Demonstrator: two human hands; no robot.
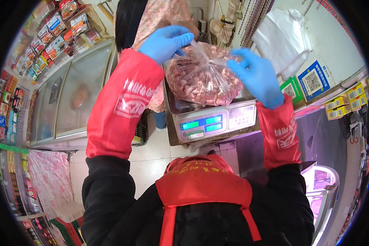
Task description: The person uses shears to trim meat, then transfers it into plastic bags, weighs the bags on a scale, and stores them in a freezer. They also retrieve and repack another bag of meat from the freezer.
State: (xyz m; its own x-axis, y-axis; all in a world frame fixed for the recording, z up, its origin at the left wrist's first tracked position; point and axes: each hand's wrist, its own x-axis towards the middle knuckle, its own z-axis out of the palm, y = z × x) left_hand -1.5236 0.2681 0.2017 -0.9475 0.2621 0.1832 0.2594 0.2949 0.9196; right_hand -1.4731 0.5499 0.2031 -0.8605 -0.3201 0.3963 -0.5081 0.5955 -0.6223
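A clear plastic bag [203, 80] full of diced raw meat sits on the metal pan of a digital price scale [213, 121]. The neck of the bag is drawn into a knot at its top, and two plastic ends spread from it to either side. My left hand [166, 44], in a blue glove, pinches one end at the upper left of the bag. On the right, my right hand [258, 77], gloved the same way, has its fingertips on the other end. Its exact grip is partly hidden by the fingers. The scale's displays are lit green.
Another person [160, 18] in a flowered garment stands beyond the scale. White plastic bags [284, 40] hang at the right above printed code signs [313, 80]. A glass-topped freezer [80, 95] is at left, below packaged goods [57, 43]. Small yellow boxes [346, 101] sit at far right.
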